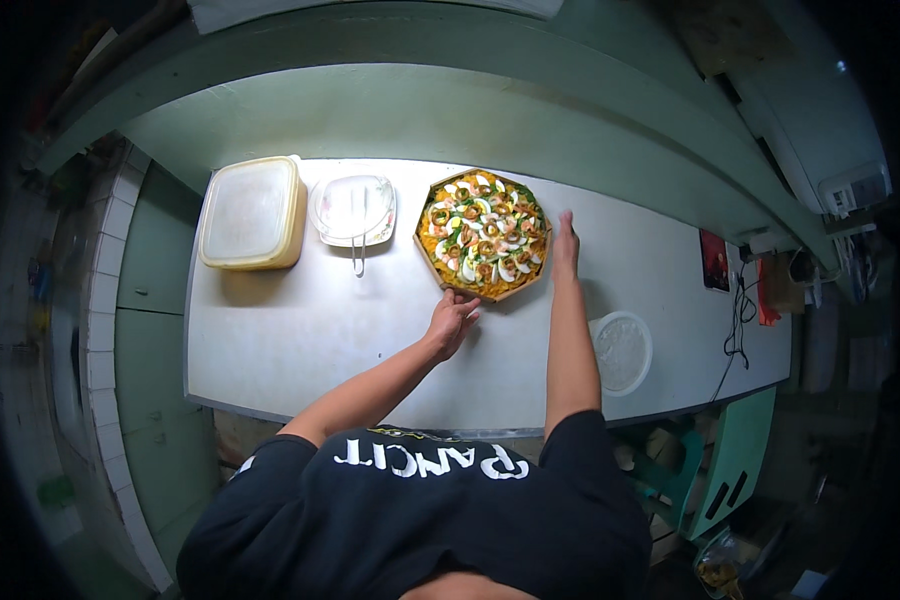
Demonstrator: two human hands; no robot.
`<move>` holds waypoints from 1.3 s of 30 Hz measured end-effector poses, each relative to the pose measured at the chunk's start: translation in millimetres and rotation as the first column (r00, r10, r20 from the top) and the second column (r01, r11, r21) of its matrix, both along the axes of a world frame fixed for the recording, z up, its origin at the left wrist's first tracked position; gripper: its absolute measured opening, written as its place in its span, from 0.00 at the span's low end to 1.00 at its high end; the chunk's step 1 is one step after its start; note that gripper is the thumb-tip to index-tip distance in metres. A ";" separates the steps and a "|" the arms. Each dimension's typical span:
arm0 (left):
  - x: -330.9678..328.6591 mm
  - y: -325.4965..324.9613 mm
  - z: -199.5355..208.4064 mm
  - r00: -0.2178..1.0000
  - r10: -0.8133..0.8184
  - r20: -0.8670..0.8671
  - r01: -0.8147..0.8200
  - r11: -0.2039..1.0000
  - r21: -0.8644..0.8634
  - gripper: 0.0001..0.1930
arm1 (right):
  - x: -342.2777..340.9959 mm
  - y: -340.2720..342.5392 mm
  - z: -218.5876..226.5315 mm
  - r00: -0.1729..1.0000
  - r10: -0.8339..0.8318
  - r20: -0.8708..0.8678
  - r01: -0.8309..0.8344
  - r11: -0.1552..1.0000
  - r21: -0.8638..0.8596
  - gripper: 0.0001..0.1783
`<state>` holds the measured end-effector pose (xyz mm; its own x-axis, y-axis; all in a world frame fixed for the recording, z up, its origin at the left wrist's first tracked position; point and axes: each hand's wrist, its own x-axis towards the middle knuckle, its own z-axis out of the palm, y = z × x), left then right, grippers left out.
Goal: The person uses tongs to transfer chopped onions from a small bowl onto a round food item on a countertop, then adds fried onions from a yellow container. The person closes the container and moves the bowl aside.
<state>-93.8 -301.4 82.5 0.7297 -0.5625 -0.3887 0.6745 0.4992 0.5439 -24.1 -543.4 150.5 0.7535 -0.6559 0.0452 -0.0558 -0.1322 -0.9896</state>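
Note:
An octagonal brown tray (429, 265) stands at the back middle of the table. It is filled with orange-yellow food (485, 235), topped with sliced boiled eggs, shrimp, chopped greens and browned rings. At its near left edge is my left hand (453, 322), fingertips against the tray's side and fingers apart. Beside the tray's right side my right hand (567, 245) stands on edge, its fingers stretched out flat and holding nothing. Whether the right palm touches the tray I cannot tell.
Left of the tray are a plate (380, 233), metal tongs (359, 262) and a lidded yellowish container (253, 215). A round translucent tub (622, 352) sits right of my right forearm. Farther right lie a dark red tablet-like object (713, 260) and a black cable (740, 315). A green ledge (370, 110) runs behind.

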 end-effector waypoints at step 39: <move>298.1 485.6 -37.9 0.794 0.033 0.607 -0.573 0.374 0.729 0.17 | 64.7 310.3 -85.5 0.973 0.091 -0.212 -0.051 0.981 0.189 0.16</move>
